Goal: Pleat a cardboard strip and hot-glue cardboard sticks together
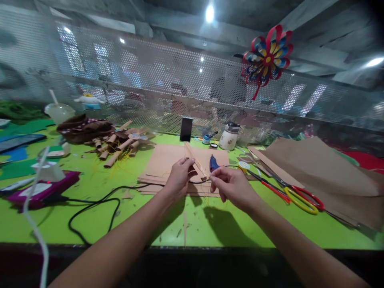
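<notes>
My left hand is closed on a narrow folded strip of brown kraft paper, pinched between thumb and fingers. My right hand is in a pinch at the strip's near end, where thin yellow thread hangs down. Both hands are above a stack of brown paper sheets. Just beyond my right hand stands a blue glue gun, its nozzle pointing up. A small spool of yellow thread sits to the right of it.
On the right lie red-and-yellow-handled scissors, red-handled pliers and large brown paper. Rolled paper tubes are piled at left. A black cable crosses toward a purple power strip. A phone and a white jar stand behind.
</notes>
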Action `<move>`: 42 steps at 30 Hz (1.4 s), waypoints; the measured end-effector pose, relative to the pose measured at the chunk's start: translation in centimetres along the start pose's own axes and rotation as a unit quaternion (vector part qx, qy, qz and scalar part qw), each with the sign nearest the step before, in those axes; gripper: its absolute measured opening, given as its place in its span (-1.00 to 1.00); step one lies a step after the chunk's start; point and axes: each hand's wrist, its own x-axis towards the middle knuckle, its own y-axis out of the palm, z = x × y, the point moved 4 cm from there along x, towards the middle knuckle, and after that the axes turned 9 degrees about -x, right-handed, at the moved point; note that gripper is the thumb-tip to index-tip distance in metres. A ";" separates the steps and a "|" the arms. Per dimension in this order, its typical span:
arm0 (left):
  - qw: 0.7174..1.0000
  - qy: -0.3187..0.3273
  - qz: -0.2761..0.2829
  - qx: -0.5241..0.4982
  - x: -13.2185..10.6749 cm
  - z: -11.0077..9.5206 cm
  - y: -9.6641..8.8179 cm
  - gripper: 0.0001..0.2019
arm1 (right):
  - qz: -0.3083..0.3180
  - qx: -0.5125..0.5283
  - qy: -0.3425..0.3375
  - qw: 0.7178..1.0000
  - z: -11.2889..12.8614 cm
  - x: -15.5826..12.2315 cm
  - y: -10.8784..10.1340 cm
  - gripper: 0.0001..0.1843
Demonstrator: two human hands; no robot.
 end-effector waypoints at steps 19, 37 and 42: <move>1.000 -0.011 -0.004 0.009 0.0 0.3 0.1 -0.84 | -0.040 0.080 0.025 0.996 -3.5 -1.2 2.3 -0.79; 1.000 -0.018 0.007 0.002 -0.1 0.5 0.4 -0.91 | -0.231 -0.133 -0.150 0.952 -3.4 -2.3 0.4 -0.90; 1.000 -0.019 0.008 0.003 -0.2 0.9 0.2 -0.90 | -0.260 -0.229 -0.272 0.898 -0.6 -3.0 1.4 -0.79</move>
